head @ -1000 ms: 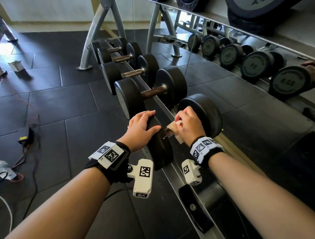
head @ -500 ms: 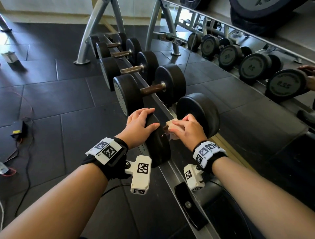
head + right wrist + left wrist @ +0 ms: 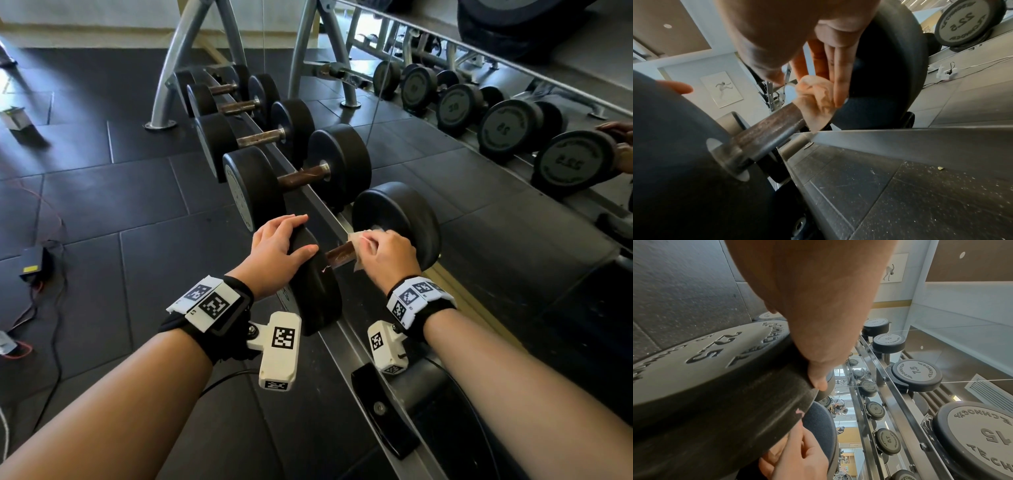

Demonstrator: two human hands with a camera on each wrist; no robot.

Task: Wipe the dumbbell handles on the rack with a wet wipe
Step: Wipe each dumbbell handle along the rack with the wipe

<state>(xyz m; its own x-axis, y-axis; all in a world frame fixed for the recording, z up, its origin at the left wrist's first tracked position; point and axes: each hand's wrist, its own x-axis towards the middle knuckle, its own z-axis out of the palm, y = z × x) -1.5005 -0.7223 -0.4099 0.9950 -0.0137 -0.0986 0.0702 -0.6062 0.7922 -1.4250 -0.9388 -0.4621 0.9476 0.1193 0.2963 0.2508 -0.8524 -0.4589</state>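
Note:
The nearest dumbbell lies across the rack, its dark left head [image 3: 317, 298] marked 22.5 [image 3: 711, 352]. My left hand [image 3: 279, 248] rests flat on top of that head, fingers spread and the thumb [image 3: 818, 379] pressing on its rim. My right hand [image 3: 385, 255] grips a crumpled wet wipe [image 3: 359, 240] wrapped round the right end of the rusty handle [image 3: 339, 257], close against the right head [image 3: 400, 212]. From the right wrist, the wipe [image 3: 816, 104] sits under my fingers [image 3: 839, 84] and the bare handle [image 3: 766, 129] runs to the left head.
Several more dumbbells [image 3: 298, 176] with rusty handles line the rack rail [image 3: 325, 209] farther away. A mirror [image 3: 507, 123] to the right repeats the row. Grey rack legs [image 3: 171, 72] stand behind. Cables and a small black box [image 3: 30, 263] lie on the rubber floor at left.
My right hand has slid the wipe along the handle toward the right head, baring the handle's left part. The left hand stays on the left head.

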